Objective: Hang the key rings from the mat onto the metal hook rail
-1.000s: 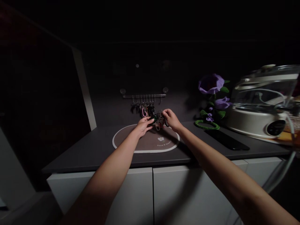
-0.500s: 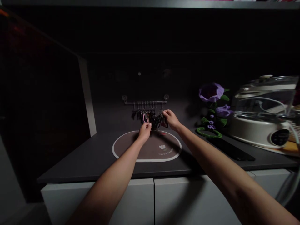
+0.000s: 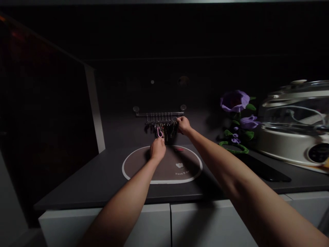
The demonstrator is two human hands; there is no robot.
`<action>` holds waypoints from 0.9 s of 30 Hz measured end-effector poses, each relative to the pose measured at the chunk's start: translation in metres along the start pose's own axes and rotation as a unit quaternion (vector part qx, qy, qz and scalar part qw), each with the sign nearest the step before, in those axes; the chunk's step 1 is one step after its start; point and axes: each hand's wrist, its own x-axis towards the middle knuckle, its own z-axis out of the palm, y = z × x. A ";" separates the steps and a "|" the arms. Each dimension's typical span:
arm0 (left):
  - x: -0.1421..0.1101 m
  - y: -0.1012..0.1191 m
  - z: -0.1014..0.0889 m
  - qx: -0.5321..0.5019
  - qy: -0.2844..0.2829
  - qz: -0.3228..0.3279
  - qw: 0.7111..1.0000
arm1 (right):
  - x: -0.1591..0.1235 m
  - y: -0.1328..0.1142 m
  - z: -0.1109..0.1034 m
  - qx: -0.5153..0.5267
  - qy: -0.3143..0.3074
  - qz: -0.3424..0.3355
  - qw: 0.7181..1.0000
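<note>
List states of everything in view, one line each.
Right hand: pinching a key ring
Left hand: below pink loop, contact unclear
Key bunches: hanging from rail
Mat: flat on counter
Red item: lying on mat
Black slab: lying flat
Cabinet doors: shut
White appliance: clear cover on
Upper flower: open

- Passage: over the counter (image 3: 77, 180), left of the mat (image 3: 136, 166).
- Ahead: rail (image 3: 160, 114) and hanging keys (image 3: 168, 129) block the wall.
- Right: flowers (image 3: 235, 102), appliance (image 3: 284, 140) stand in the way.

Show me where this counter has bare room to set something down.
Bare: the dark grey countertop left of the brown, white-rimmed oval mat, and that mat's left part. Crowded: the right side, with purple fabric-like flowers, flat black slab and white clear-topped appliance.
</note>
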 end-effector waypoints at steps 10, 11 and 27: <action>-0.002 0.002 -0.002 0.036 -0.003 -0.006 0.999 | 0.009 -0.013 0.009 -0.125 0.045 0.043 0.990; -0.002 0.002 -0.002 0.038 -0.003 -0.005 0.999 | 0.009 -0.014 0.009 -0.138 0.047 0.039 0.989; -0.004 0.002 -0.003 0.067 -0.020 0.025 0.997 | 0.002 0.003 0.007 -0.116 0.023 0.046 0.992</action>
